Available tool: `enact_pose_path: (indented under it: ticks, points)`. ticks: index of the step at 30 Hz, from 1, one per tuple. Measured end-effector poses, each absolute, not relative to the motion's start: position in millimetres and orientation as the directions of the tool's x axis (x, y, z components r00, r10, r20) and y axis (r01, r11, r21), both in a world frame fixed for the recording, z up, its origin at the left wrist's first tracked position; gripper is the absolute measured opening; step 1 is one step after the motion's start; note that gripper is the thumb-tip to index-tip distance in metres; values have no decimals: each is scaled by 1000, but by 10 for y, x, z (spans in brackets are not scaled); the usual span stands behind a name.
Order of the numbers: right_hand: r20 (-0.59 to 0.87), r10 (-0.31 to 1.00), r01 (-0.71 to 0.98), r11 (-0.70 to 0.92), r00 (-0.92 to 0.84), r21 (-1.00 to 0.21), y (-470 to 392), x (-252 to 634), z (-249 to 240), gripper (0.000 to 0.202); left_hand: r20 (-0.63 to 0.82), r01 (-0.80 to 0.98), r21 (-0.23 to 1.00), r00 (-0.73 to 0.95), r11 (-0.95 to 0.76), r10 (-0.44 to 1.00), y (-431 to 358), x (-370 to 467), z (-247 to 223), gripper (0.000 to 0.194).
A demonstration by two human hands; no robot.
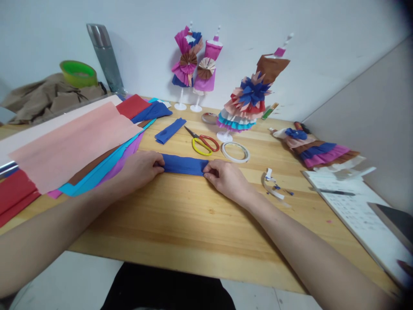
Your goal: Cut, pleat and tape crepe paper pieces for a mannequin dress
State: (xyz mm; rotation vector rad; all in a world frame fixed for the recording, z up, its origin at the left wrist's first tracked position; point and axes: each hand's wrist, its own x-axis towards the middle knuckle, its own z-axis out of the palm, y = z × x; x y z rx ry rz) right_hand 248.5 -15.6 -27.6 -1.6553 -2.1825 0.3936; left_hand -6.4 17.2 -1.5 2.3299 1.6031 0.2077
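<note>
A strip of blue crepe paper (184,165) stretches between my two hands, low over the wooden table. My left hand (142,167) pinches its left end, and my right hand (226,175) pinches the right end between thumb and fingers. Just beyond it lie scissors (204,143) with one yellow and one red handle. A second folded blue crepe strip (170,131) rests to the left of the scissors' tips. Behind my right hand is a roll of white tape (235,152), flat on the table.
Stacked crepe sheets (77,146) cover the left side. Small dress forms in paper dresses (205,64) stand at the back, with a larger one (247,101) right of them. Paper scraps (274,187), a notebook (358,211) and a lying paper dress (322,148) are on the right.
</note>
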Motion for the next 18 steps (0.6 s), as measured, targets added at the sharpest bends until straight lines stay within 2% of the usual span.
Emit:
enact_pose_path:
  ticks: [4, 9, 12, 15, 18]
  points:
    - [175, 944, 876, 327, -281, -354, -175, 2457, -268, 10, -43, 875, 339, 381, -345, 923, 139, -42, 20, 16]
    - [286, 877, 889, 437, -387, -137, -223, 2419, -258, 16, -23, 858, 356, 404, -370, 915, 98, -31, 35, 14]
    - [295, 844, 875, 481, -448, -46, -241, 2430, -258, 20, 41, 832, 329, 459, -446, 887, 86, -37, 10, 15]
    - [269, 846, 867, 493, -460, -70, -244, 2468, -263, 18, 76, 818, 281, 503, -503, 861, 83, -46, -21, 17]
    - [245, 862, 846, 493, -443, -203, -223, 2516, -274, 15, 53, 822, 251, 515, -511, 855, 87, -52, -30, 19]
